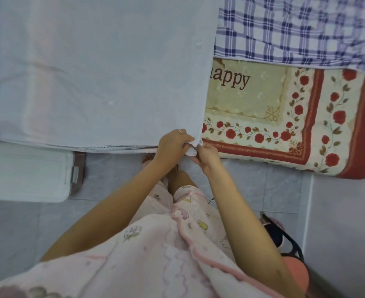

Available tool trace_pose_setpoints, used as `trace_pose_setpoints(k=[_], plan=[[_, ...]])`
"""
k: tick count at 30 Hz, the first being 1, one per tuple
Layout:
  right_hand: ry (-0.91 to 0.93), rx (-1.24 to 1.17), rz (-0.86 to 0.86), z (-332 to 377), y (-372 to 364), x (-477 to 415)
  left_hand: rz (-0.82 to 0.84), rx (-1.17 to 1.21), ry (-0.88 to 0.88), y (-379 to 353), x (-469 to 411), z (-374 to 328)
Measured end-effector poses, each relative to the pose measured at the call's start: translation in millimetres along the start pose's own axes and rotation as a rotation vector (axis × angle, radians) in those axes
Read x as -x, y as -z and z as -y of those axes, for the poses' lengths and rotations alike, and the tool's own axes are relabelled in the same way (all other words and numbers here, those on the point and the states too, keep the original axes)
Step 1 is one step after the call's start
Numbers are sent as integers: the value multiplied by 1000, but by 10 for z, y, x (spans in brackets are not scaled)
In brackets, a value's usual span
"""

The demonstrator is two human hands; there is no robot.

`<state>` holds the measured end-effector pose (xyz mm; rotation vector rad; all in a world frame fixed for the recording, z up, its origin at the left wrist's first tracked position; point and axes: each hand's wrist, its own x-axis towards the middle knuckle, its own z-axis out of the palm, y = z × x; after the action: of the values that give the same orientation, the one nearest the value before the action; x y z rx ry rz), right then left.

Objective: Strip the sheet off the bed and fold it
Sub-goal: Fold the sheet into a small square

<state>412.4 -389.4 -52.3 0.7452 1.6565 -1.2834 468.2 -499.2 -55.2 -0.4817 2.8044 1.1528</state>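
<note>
A pale blue sheet (95, 67) lies spread in layers over the left part of the bed, its right edge running down to a near corner at the bed's front edge. My left hand (174, 143) grips that corner from above, fingers curled over the bunched cloth. My right hand (206, 155) pinches the same corner from below and the right. Both hands touch at the corner. The bed (274, 117) to the right of the sheet shows a floral pad with red roses and the word "happy".
A blue and white checked cloth (295, 29) lies across the far right of the bed. A white padded block (24, 175) sits at the left below the bed edge. Grey tiled floor (16, 229) lies around my legs. A pink stool (293, 269) with dark straps stands at the right.
</note>
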Motion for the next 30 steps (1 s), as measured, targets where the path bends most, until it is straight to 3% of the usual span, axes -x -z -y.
trace_pose_setpoints(k=[4, 15, 23, 30], plan=[[46, 18, -70, -12, 53, -28, 64, -67, -90, -81, 68, -35], [274, 141, -51, 9, 48, 83, 118, 11, 37, -80, 112, -20], [390, 468, 41, 170, -20, 88, 107, 94, -52, -41, 245, 15], [289, 611, 278, 395, 47, 80, -123, 20, 36, -141, 322, -69]])
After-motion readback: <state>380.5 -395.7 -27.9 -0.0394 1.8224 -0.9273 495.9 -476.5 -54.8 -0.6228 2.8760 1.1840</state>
